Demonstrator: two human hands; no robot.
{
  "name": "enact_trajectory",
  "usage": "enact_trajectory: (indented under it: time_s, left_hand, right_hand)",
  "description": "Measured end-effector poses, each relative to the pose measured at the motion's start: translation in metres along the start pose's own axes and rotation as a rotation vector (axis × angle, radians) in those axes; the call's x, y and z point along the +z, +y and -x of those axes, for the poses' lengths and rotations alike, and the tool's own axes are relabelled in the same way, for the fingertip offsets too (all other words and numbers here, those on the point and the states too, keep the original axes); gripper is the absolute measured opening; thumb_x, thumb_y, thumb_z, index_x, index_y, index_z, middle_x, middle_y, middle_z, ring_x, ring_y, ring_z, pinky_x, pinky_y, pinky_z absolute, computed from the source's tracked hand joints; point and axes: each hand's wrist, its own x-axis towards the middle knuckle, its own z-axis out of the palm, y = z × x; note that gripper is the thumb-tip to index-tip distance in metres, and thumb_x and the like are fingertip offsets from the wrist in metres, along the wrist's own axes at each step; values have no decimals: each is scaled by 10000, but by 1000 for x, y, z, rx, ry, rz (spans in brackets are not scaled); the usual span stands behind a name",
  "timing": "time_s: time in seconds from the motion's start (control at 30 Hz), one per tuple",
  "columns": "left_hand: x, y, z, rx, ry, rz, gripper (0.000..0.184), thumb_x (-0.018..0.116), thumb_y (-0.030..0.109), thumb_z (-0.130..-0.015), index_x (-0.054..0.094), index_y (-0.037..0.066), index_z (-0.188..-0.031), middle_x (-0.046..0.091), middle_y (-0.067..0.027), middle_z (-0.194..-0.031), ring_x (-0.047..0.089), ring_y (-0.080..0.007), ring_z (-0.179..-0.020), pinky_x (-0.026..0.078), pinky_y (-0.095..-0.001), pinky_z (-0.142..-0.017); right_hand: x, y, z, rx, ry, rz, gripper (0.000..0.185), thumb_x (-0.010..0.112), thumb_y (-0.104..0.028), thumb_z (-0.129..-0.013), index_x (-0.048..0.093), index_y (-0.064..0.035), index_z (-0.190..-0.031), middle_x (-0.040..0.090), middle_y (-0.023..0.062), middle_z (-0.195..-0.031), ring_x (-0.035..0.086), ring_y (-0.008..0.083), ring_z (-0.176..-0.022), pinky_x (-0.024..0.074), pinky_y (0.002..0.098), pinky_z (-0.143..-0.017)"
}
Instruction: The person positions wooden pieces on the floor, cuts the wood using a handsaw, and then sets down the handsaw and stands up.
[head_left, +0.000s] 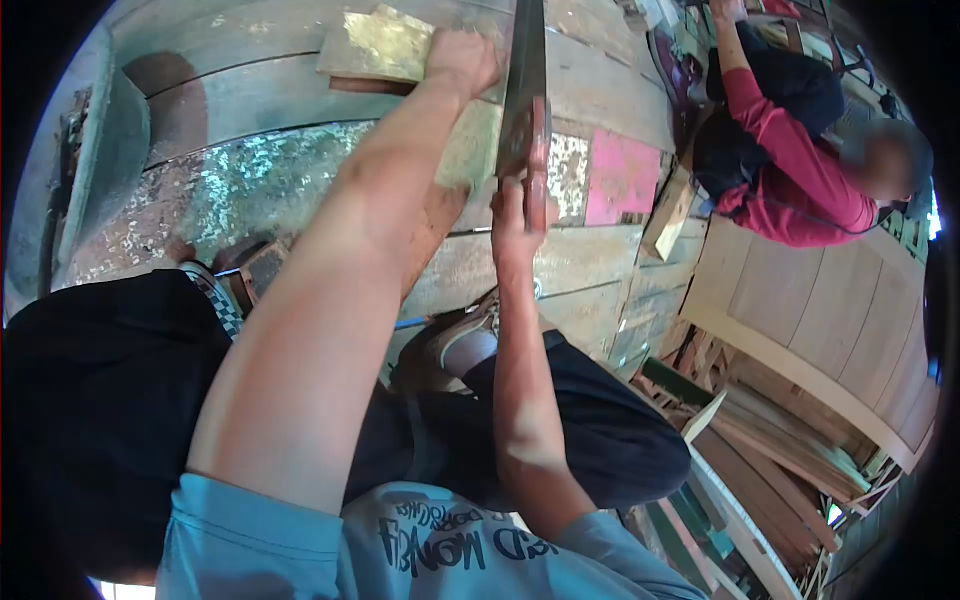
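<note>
Inside curled right hand (513, 218), gripping saw (525, 75) by handle (537, 165); probably stiff, fairly light, best taken there. Beside bunched left hand (465, 62), painted board (380, 45); cannot tell if gripped.

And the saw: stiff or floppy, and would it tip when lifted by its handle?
The saw may flex slightly, as its blade looks long and thin. The far end could dip when lifted, since the blade reaches well beyond the right hand. The thick-looking, reddish-brown handle probably wouldn't slip easily.
</note>
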Motion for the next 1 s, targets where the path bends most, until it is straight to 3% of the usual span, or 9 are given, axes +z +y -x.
enact_trajectory:
  time_s: [0.43,0.5,0.57,0.6,0.7,0.73,0.83,0.87,1.0]
  left_hand:
    - [4,-4,-3,-6,45,63,431,406,322,-867,724,48,-769,681,-206,-841,679,-320,-805,512,-404,-761]
    - [-1,-5,-6,-18,39,58,434,405,326,-869,724,47,-771,681,-207,-843,679,-321,-802,511,-406,-761]
    - [6,-6,-6,-1,75,53,436,407,328,-870,723,44,-772,680,-206,-838,679,-323,-795,512,-409,-753]
    - [2,-5,-6,-5,69,17,439,406,330,-870,722,40,-775,676,-212,-836,678,-327,-793,515,-405,-747]
    - [-9,0,-2,-43,-50,-31,406,412,328,-899,728,75,-864,701,-137,-919,681,-253,-880,506,-377,-777]
    - [-6,0,0,-35,-66,-31,406,412,328,-899,728,75,-864,701,-137,-919,681,-253,-880,506,-377,-777]
    - [2,-2,-3,-9,-15,-3,400,413,331,-903,729,87,-877,703,-131,-925,682,-246,-879,506,-380,-769]
    - [6,-3,-4,2,27,25,423,403,334,-893,727,70,-828,694,-159,-886,682,-273,-837,512,-388,-755]
    - [-2,-3,-6,-10,50,13,429,400,317,-871,725,52,-780,686,-185,-851,680,-308,-804,520,-402,-742]
  right_hand:
    - [7,-15,-21,77,-12,-142,184,567,-122,-830,506,-56,-670,451,-26,-550,394,57,-466,309,237,-427]
    - [1,0,-13,-81,-21,54,137,508,-79,-798,608,8,-767,438,28,-529,431,96,-490,360,284,-460]
    - [-4,-6,17,-122,8,105,295,500,-89,-817,650,-19,-1061,430,28,-550,431,93,-503,363,271,-470]
    - [-6,-13,31,-97,-18,-51,454,501,-107,-842,547,-75,-1292,420,21,-564,434,89,-514,361,258,-478]
    - [1,-16,26,95,63,-100,288,504,-105,-841,648,-20,-1075,437,13,-560,437,85,-517,357,259,-471]
    - [2,-4,12,-12,3,-73,143,517,-89,-831,622,7,-818,456,3,-559,438,81,-519,351,263,-461]
    - [9,-4,-14,-72,-29,-35,137,534,-70,-853,481,-58,-728,422,-29,-549,392,53,-456,305,223,-417]
    - [6,0,-11,-28,-21,-111,82,509,-53,-848,576,-16,-876,405,-35,-555,381,60,-456,305,226,-421]
    - [-6,-11,28,-3,24,-96,142,517,-79,-827,611,12,-881,462,18,-556,439,92,-506,360,271,-458]
